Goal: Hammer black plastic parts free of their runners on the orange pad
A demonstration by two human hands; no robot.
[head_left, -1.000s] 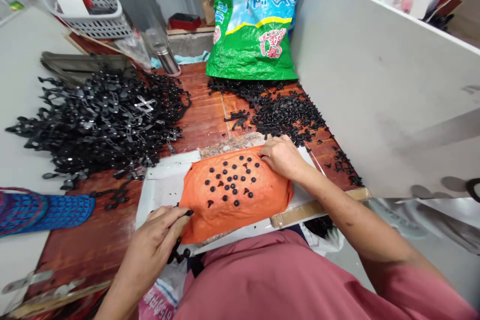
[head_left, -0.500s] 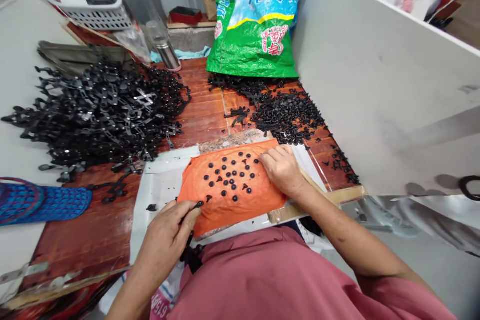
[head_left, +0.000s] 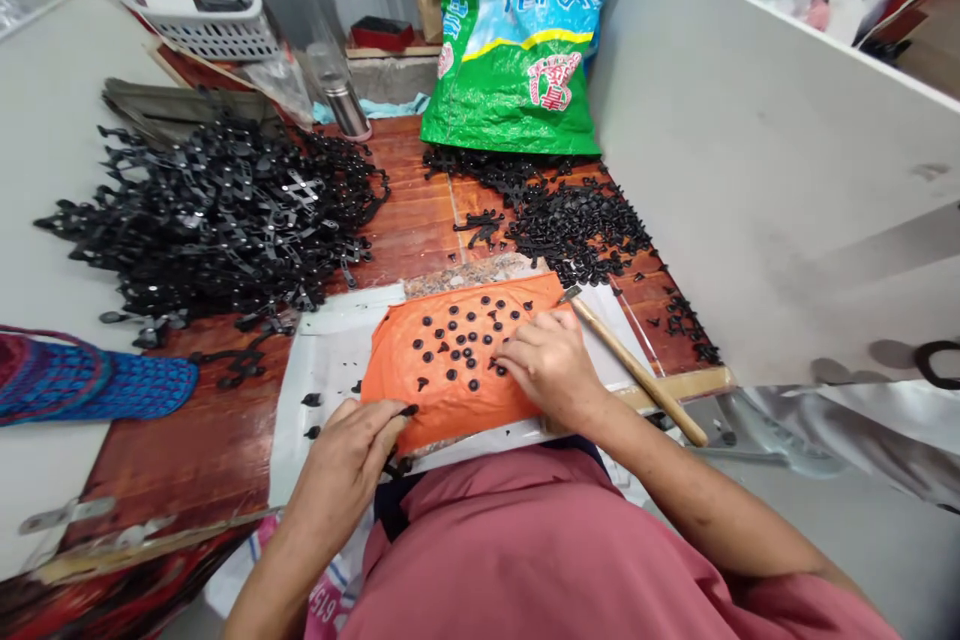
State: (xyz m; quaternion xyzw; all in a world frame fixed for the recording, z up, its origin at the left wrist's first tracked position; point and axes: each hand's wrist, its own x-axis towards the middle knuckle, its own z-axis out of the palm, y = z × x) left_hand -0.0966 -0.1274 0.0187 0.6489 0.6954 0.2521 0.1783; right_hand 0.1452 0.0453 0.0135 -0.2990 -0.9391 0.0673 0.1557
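Note:
An orange cloth (head_left: 450,410) lies over a flat block, with several small round black pieces (head_left: 471,339) scattered on it. At the cloth's lower left corner, my left hand (head_left: 349,450) pinches a black part (head_left: 407,411) between thumb and fingers. My right hand (head_left: 550,365) rests over the right side of the cloth, its fingers bent together at a small black piece (head_left: 495,363); whether it grips that piece is hidden. A hammer (head_left: 637,366) with a wooden handle lies just right of my right hand.
A large pile of black linked parts (head_left: 225,210) is at the left. Small black pieces (head_left: 577,225) lie heaped before a green bag (head_left: 510,110). A grey panel (head_left: 750,170) stands at the right, a blue woven item (head_left: 112,385) at the left, a steel flask (head_left: 345,105) behind.
My right hand has moved left and down from the cloth's upper right edge to pieces further in, uncovering the hammer. My left hand still holds a black part near the corner.

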